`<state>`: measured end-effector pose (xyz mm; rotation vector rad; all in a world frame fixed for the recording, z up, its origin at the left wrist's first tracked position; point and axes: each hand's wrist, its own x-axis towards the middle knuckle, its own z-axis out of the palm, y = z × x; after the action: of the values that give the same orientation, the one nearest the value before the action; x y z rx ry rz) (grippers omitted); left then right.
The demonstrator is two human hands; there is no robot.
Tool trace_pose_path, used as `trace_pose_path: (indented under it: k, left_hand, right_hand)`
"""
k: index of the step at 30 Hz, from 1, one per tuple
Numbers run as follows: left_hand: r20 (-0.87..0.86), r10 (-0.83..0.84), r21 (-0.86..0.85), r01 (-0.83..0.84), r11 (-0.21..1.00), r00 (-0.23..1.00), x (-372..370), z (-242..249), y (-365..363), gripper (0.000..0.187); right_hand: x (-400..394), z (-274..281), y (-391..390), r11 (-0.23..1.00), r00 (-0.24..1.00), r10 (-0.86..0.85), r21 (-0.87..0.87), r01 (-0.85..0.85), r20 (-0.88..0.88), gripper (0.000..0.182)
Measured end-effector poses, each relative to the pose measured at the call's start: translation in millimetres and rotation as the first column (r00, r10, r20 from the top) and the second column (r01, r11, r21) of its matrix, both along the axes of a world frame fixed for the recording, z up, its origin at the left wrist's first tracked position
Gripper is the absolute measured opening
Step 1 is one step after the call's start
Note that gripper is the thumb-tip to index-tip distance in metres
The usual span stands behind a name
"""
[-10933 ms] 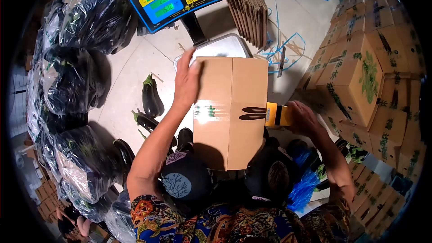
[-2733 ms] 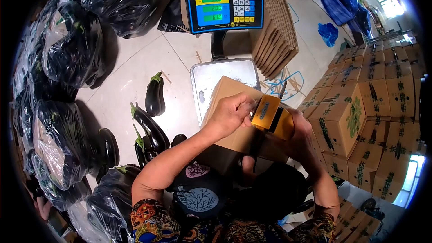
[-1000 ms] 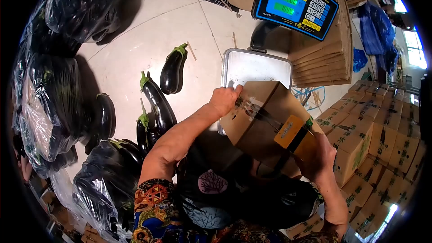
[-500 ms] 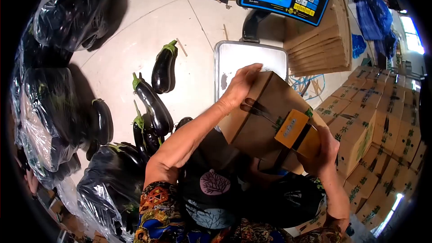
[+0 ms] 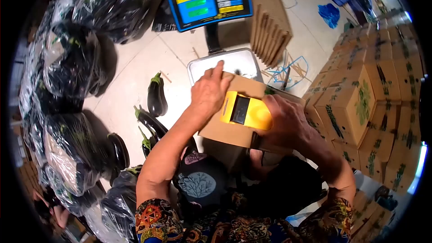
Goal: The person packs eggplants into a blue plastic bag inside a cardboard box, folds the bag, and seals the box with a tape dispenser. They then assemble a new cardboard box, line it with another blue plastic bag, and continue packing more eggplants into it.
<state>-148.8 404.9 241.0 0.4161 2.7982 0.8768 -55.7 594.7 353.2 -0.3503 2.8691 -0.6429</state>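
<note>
A brown cardboard box is tilted in front of my body, overlapping the near side of the weighing scale's metal platform. My left hand grips the box at its upper left edge. In my right hand is a yellow tape dispenser, closed in my fingers and lying against the box's upper face. Its dark middle part faces up. The palm side of my right hand is hidden, and so is the underside of the box.
The scale's blue display stands behind the platform. Loose eggplants lie on the floor to the left, beside plastic bags of eggplants. Flattened cardboard stands at the back. Stacked printed boxes fill the right side.
The box has been turned so a plain face points up. My right hand has brought the tape dispenser left across it. The view has shifted to the right.
</note>
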Motion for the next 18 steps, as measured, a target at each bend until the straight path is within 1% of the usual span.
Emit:
trace_pose_path:
  k: [1,3,4,5,6,7,11,12,15,16,18]
  left_hand:
    - [0.017,0.015,0.001,-0.015,1.0,1.0,0.3,0.6,-0.5,0.052]
    - [-0.041,0.006,-0.037,-0.008,0.999,0.999,0.8,2.6,-1.4,0.05]
    - [-0.057,-0.001,-0.054,-0.002,0.999,0.998,-0.9,-2.1,-2.4,0.051]
    - [-0.07,-0.004,-0.066,0.0,0.998,0.998,-2.1,-4.0,-1.4,0.053]
    - [-0.067,0.008,-0.07,-0.012,0.997,0.998,-1.6,-3.4,-0.2,0.051]
    - [-0.127,-0.004,-0.058,-0.004,0.998,0.992,-0.6,-8.2,-1.0,0.051]
    - [-0.134,-0.043,-0.023,0.04,0.999,0.99,1.4,1.1,-1.1,0.047]
    - [-0.093,-0.029,0.0,0.03,1.0,0.995,3.1,7.2,0.3,0.044]
    - [-0.087,-0.019,-0.026,0.017,1.0,0.996,2.3,6.9,3.5,0.045]
    - [-0.075,-0.019,-0.037,0.016,0.999,0.997,2.7,10.0,5.4,0.046]
    - [-0.047,-0.002,-0.053,-0.001,0.999,0.999,5.1,15.0,8.0,0.047]
  right_hand:
    - [2.8,7.1,5.8,1.0,1.0,0.01,-0.013,-0.009,0.023,0.045]
    - [15.2,16.9,35.5,0.996,0.994,-0.017,0.089,0.007,0.107,0.047]
    - [30.5,-2.2,65.8,0.994,1.0,-0.014,0.108,0.017,-0.025,0.047]
    - [41.5,9.0,86.3,0.997,0.997,0.02,0.07,-0.015,-0.079,0.047]
    - [54.5,10.7,103.3,0.995,0.996,0.012,0.097,-0.004,-0.088,0.048]
    - [68.7,10.6,118.7,0.993,0.995,0.001,0.122,0.011,-0.098,0.049]
    - [103.9,-20.5,164.6,0.993,0.982,-0.022,0.111,0.044,-0.188,0.053]
    - [109.2,-27.7,175.0,0.993,0.98,-0.023,0.111,0.046,-0.197,0.053]
    - [120.2,-36.8,191.5,0.998,0.979,-0.044,0.039,0.053,-0.197,0.052]
    - [120.6,-42.2,196.3,0.999,0.984,-0.029,0.029,0.035,-0.174,0.052]
    - [120.0,-54.5,201.3,0.998,0.988,-0.05,0.014,0.053,-0.147,0.053]
